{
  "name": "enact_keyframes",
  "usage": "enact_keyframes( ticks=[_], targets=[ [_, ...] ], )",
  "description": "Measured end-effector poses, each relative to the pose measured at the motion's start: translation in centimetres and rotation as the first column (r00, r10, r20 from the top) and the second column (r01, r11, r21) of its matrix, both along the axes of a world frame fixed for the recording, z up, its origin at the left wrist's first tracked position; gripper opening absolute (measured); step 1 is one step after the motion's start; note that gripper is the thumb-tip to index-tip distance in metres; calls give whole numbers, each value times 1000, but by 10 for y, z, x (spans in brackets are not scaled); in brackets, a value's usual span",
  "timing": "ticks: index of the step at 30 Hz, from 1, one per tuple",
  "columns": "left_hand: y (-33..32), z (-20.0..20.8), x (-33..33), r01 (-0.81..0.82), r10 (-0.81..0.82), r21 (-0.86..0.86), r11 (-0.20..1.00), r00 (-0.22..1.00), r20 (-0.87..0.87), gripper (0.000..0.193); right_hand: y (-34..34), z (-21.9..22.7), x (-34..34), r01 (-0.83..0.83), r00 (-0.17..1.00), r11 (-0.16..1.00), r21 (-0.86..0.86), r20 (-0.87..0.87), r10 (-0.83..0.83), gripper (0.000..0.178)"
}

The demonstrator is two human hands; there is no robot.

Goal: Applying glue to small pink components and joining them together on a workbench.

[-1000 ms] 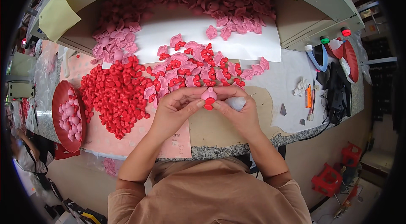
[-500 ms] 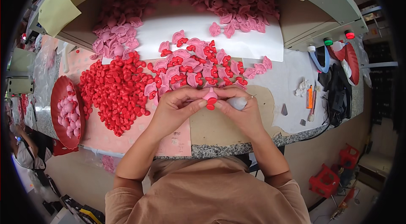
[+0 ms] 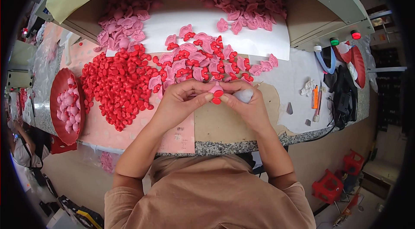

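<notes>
Between my two hands is a small pink-and-red plastic piece (image 3: pixel 217 93), its red rounded end facing me. My left hand (image 3: pixel 185 98) pinches it from the left with thumb and fingers. My right hand (image 3: pixel 247 107) pinches it from the other side and also keeps a small translucent squeeze bottle (image 3: pixel 244 95) tucked in its fingers, the thin tip pointing right. Just beyond my fingers lies a cluster of pink shell-like pieces with red parts attached (image 3: pixel 197 59). To the left is a heap of loose red plastic parts (image 3: pixel 119 84).
A red scalloped tray (image 3: pixel 55 107) of pink round pieces stands at the left. Many pink pieces (image 3: pixel 248 0) fill the back of a box-like cabinet with green and red buttons (image 3: pixel 355 35). An orange cutter (image 3: pixel 315 97) and black cables (image 3: pixel 344 95) lie right. A person (image 3: pixel 27 147) sits far left.
The view has shifted slightly, so the bench appears a little higher. The held piece has tilted, showing more of its red end. Both hands keep their grip.
</notes>
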State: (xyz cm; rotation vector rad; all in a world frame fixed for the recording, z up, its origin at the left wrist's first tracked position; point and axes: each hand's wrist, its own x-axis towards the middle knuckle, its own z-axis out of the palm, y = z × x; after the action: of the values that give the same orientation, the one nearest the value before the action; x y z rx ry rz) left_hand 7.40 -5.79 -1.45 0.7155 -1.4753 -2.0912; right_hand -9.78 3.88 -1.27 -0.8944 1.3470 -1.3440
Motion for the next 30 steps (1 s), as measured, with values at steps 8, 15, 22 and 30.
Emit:
enact_keyframes(
  ticks=[8,15,22,30],
  targets=[
    [0,3,1,14,-14,-12,1000,1000,4,21,2,3,1,12,1000,1000,-4,0,-12,23],
    [1,2,3,8,-8,10,1000,1000,-3,21,2,10,0,-9,998,1000,13,-57,10,25],
    [1,4,2,9,-9,23,1000,1000,7,20,1,10,0,-16,999,1000,26,-33,16,25],
    [-1,4,1,17,-17,-23,1000,1000,6,20,0,6,1,-3,1000,1000,5,-17,3,25]
  ],
)
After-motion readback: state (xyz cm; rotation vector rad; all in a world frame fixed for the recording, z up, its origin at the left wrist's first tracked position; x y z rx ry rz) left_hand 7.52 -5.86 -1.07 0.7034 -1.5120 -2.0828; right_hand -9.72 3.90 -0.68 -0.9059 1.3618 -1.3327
